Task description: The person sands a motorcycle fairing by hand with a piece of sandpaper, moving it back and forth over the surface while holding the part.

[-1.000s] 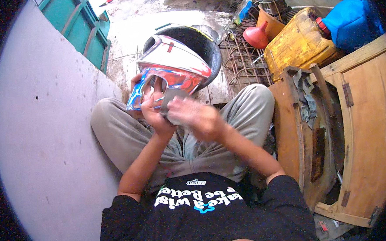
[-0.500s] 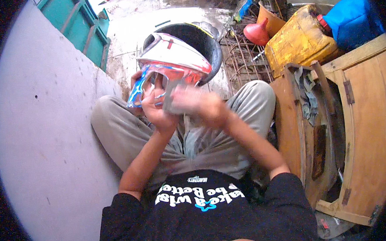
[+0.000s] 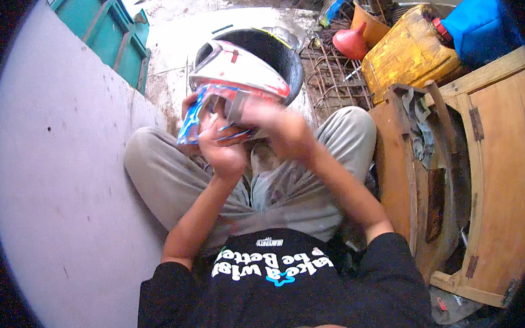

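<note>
A white, red and blue hard plastic shell (image 3: 239, 67), which looks like a motorcycle body panel, is held above my lap. Round its blue end wraps my left hand (image 3: 223, 154), with some fingers showing through the cut-out and others at the far left edge. My right hand (image 3: 278, 124), smeared by motion, presses a dark grey sheet (image 3: 234, 108) that looks like sandpaper against the shell beside the cut-out. The right fingertips are blurred. Just behind the shell stands a black tub (image 3: 293, 73), partly hidden by it.
A pale wall (image 3: 67, 174) runs close along my left. To the right are a wooden cabinet frame (image 3: 500, 169), a yellow jerrycan (image 3: 408, 52), a red funnel (image 3: 351, 42), a blue container (image 3: 478, 31) and a rusty metal grid (image 3: 335, 80). A green panel (image 3: 104, 38) stands far left.
My right hand and the grey sheet have moved up along the shell, away from my lap. The left hand keeps its hold, and the shell has shifted only slightly.
</note>
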`<action>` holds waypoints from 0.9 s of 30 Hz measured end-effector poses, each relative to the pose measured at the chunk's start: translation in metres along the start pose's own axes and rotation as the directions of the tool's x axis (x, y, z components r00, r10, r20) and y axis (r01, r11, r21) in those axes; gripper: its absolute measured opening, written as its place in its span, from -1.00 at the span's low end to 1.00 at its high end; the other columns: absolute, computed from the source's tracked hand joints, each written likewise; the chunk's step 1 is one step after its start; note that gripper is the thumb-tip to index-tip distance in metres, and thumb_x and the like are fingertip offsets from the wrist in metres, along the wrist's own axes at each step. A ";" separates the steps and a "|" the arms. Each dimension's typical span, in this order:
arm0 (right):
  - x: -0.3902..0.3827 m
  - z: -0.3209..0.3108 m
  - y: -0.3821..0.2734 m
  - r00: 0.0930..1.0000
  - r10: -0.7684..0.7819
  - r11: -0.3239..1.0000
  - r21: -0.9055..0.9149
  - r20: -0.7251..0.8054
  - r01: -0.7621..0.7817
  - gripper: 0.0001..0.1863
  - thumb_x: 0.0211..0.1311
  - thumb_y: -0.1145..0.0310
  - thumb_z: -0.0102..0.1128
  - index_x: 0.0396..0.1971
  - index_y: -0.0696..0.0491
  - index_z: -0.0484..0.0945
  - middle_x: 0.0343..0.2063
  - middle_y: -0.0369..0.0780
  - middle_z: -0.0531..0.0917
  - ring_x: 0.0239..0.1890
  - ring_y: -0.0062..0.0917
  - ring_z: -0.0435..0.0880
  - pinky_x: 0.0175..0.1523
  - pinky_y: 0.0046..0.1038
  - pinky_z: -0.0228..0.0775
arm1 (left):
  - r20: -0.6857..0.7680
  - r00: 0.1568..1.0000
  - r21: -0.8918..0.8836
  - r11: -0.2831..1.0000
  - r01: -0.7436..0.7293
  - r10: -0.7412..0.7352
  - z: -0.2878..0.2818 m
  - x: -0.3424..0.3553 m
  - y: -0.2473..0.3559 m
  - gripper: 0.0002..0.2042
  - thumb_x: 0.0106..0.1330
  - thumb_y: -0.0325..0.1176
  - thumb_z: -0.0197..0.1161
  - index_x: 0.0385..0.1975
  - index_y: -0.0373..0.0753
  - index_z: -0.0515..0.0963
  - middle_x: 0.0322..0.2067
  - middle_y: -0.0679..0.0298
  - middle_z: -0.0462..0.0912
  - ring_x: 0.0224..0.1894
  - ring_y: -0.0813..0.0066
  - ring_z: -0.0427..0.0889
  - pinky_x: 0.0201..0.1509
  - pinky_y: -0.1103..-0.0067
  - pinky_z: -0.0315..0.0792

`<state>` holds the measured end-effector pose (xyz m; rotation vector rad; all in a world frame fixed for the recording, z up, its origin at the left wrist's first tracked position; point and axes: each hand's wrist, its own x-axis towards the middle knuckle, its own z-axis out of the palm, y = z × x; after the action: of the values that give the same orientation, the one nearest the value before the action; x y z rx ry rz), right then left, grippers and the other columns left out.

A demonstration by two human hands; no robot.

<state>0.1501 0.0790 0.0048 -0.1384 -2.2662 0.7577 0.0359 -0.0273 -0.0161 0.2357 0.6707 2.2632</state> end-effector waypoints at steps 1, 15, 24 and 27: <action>0.000 0.000 0.000 0.993 0.116 0.993 0.009 -0.035 -0.116 -0.59 0.27 0.46 0.10 0.13 0.17 0.51 0.03 -0.01 0.64 0.11 -0.14 0.64 0.23 -0.21 0.47 | -0.059 0.997 0.108 0.993 -0.041 0.048 -0.001 -0.003 -0.004 -0.60 0.40 -0.07 -0.14 -0.28 -0.28 0.53 -0.41 0.17 0.65 -0.31 0.24 0.67 -0.13 0.35 0.54; -0.003 -0.002 0.008 0.986 0.169 0.985 0.032 0.013 -0.169 -0.60 0.24 0.51 0.06 0.09 0.17 0.54 0.08 -0.01 0.63 0.15 -0.23 0.64 0.26 -0.17 0.46 | 0.059 0.995 0.069 0.994 -0.085 0.081 -0.008 0.002 -0.003 -0.67 0.44 -0.14 -0.12 -0.42 -0.19 0.51 -0.43 0.18 0.65 -0.40 0.33 0.64 -0.14 0.37 0.53; -0.010 0.011 0.015 0.972 0.159 0.978 -0.107 -0.171 -0.179 -0.57 0.30 0.54 0.04 0.18 0.22 0.43 0.15 0.09 0.55 0.23 -0.07 0.54 0.33 -0.12 0.37 | -0.123 0.972 -0.007 0.979 -0.202 0.199 -0.004 0.008 -0.014 -0.73 0.39 -0.14 -0.04 -0.37 -0.19 0.48 -0.47 0.28 0.57 -0.37 0.38 0.60 -0.14 0.40 0.51; -0.017 0.017 -0.032 0.993 -0.112 0.991 -0.072 -0.027 0.110 -0.56 0.22 0.54 0.11 0.14 0.15 0.49 0.10 0.01 0.61 0.18 -0.15 0.60 0.31 -0.16 0.41 | -0.140 0.965 0.105 0.973 -0.207 0.221 -0.008 0.001 -0.007 -0.71 0.38 -0.11 0.00 -0.32 -0.22 0.50 -0.39 0.24 0.59 -0.30 0.35 0.63 -0.15 0.39 0.53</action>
<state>0.1547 0.0392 0.0028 -0.0562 -2.2519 0.6141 0.0370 -0.0254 -0.0263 0.1890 0.8640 2.4789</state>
